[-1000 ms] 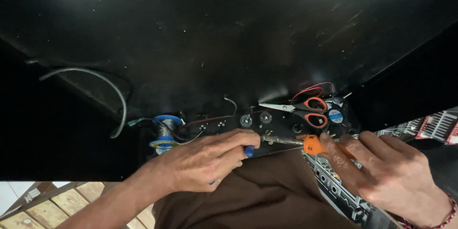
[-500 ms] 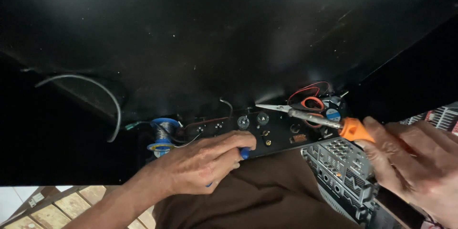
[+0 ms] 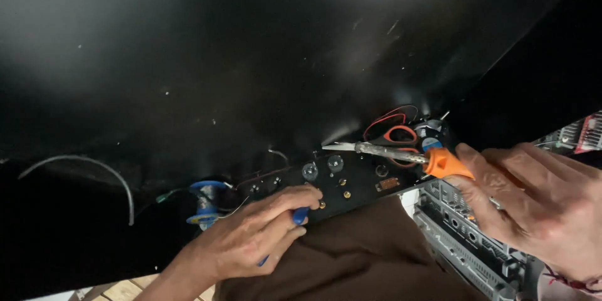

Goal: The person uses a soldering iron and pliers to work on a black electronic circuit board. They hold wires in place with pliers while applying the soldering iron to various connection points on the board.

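Right hand (image 3: 539, 200) grip clamped on soldering iron (image 3: 401, 153) at orange collar, light, rigid, hot tip; left hand (image 3: 251, 238) grip closed on blue tool (image 3: 300, 216).

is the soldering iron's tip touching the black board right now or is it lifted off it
Lifted, it seems. The right hand holds the soldering iron nearly level, its tip ending above the black board; contact cannot be ruled out.

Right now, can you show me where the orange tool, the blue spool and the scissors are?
soldering iron (image 3: 442, 163), head view, on its orange collar.
blue spool (image 3: 205, 202), head view, on its wound middle.
scissors (image 3: 401, 134), head view, on an orange handle loop.
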